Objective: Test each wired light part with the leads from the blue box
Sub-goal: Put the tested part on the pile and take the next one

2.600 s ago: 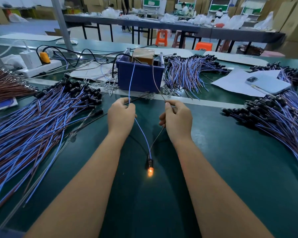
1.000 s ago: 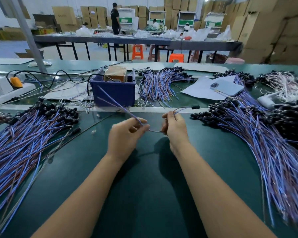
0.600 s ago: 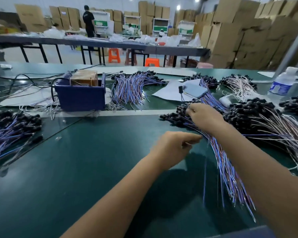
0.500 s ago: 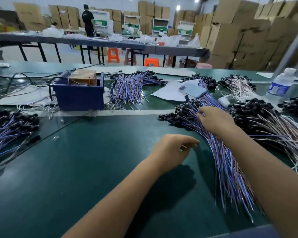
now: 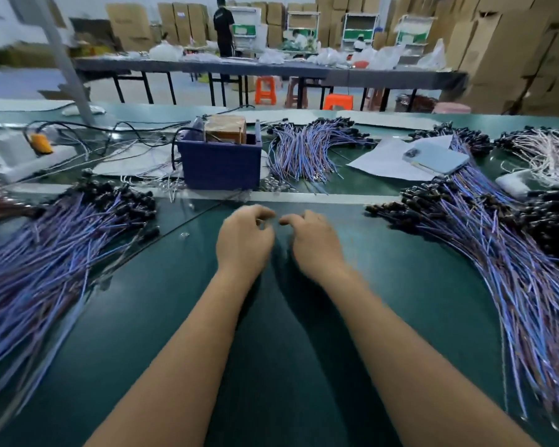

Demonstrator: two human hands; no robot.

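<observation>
Head: no writing legible anywhere.

Blue box [image 5: 220, 166]: dark blue open-top plastic bin, upright, at the far centre of the green bench, a tan block seated inside; thin leads trail from its base, blurred. Wired light parts: left pile [image 5: 46, 253], blue-violet wires fanned out, black heads toward the box. Right pile [image 5: 504, 253], same kind, long sweep toward the near edge. Third bundle [image 5: 307, 150] just right of the box.
</observation>
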